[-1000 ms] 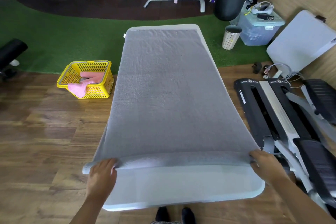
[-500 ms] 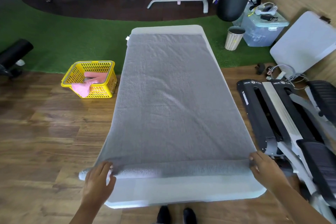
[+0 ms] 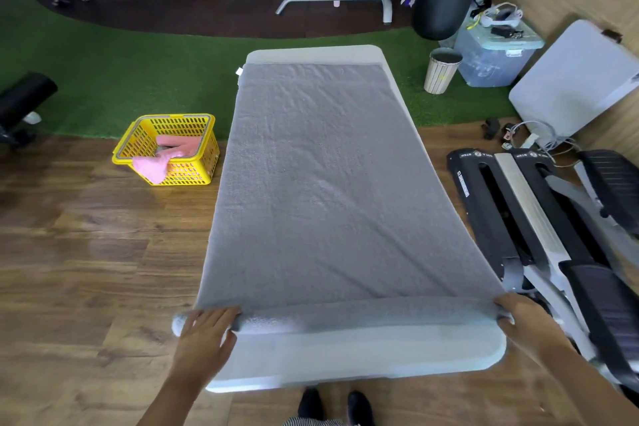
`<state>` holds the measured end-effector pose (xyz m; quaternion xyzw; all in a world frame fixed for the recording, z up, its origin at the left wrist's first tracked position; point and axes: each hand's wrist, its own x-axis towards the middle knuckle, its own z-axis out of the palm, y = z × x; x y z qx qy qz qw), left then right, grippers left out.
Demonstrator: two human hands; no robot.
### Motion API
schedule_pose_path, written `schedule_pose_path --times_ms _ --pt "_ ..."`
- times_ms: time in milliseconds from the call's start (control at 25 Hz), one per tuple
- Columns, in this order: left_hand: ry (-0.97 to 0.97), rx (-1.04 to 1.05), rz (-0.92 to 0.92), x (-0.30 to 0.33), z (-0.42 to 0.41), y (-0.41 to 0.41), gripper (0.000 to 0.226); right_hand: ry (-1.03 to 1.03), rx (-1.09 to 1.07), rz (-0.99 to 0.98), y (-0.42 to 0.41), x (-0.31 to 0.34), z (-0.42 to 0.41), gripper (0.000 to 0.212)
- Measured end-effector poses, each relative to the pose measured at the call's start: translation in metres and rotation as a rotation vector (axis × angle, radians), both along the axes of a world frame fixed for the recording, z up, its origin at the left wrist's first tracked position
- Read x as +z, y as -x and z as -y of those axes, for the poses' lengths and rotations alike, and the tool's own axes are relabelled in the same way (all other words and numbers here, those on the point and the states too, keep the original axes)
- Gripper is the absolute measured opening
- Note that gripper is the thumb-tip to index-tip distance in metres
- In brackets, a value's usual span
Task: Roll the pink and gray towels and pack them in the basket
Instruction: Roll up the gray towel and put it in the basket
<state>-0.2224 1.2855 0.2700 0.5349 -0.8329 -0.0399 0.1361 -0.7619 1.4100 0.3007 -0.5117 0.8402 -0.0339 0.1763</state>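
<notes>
Gray towel [image 3: 321, 190] flat on bench [image 3: 363, 356], near edge rolled. Left hand [image 3: 204, 335] flat on roll, fingers straight; right hand [image 3: 522, 322] grips roll's end. Pink towel [image 3: 162, 159] in yellow basket [image 3: 193, 173].

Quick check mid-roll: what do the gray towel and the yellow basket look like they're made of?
Gray towel: looks like terry cloth, matte and nubby, soft creases, curling easily into a roll. Yellow basket: likely moulded plastic, glossy, with a slotted lattice wall; its rim carries a grayish band, perhaps metal, unclear.
</notes>
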Motion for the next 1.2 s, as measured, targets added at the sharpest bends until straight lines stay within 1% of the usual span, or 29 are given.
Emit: schedule_pose_path --times_ms 120,200,280,320,400,520,640,720,760,840,920,1000,1080,1200 --pt "-0.071 0.023 0.010 0.004 -0.005 -0.009 0.029 -0.010 0.017 0.053 -0.010 0.002 -0.002 0.024" --pt "-0.072 0.081 -0.002 -0.001 -0.007 -0.022 0.027 -0.054 0.063 0.045 -0.014 -0.001 0.002 0.022" --pt "-0.032 0.100 -0.017 -0.007 -0.007 -0.028 0.032 -0.092 0.084 0.000 -0.013 -0.007 0.007 0.022" --pt "-0.001 0.102 -0.007 -0.010 -0.007 -0.027 0.035 -0.080 0.081 -0.036 -0.013 -0.009 0.009 0.021" --pt "0.019 0.140 0.024 -0.009 -0.008 -0.021 0.038 0.015 0.097 -0.102 -0.014 -0.012 0.012 0.022" --pt "0.045 0.161 0.034 -0.012 -0.008 -0.018 0.039 0.104 0.169 -0.160 -0.017 -0.019 0.010 0.036" --pt "0.101 0.111 0.072 -0.018 -0.003 -0.019 0.045 0.123 0.178 -0.111 -0.016 -0.027 0.003 0.033" --pt "0.101 0.134 0.066 -0.013 0.001 -0.013 0.042 0.101 0.158 -0.096 -0.015 -0.029 0.000 0.036" --pt "0.102 0.146 0.063 -0.009 0.002 -0.009 0.039 0.085 0.179 -0.099 -0.014 -0.029 0.000 0.035" --pt "0.104 0.137 0.066 -0.007 0.002 -0.007 0.034 0.042 0.199 -0.090 -0.013 -0.026 0.003 0.024" --pt "0.095 0.088 0.060 -0.009 0.002 -0.014 0.031 -0.015 0.164 -0.084 -0.009 -0.024 0.004 0.012" --pt "0.083 0.044 0.050 -0.013 0.002 -0.022 0.029 -0.083 0.133 -0.084 -0.008 -0.023 0.004 0.010" --pt "0.088 0.058 0.029 -0.015 0.001 -0.024 0.030 -0.025 0.125 -0.095 -0.007 -0.025 0.002 0.013" --pt "0.114 0.126 -0.008 -0.017 0.002 -0.020 0.036 0.150 0.172 -0.103 -0.008 -0.027 0.005 0.025"
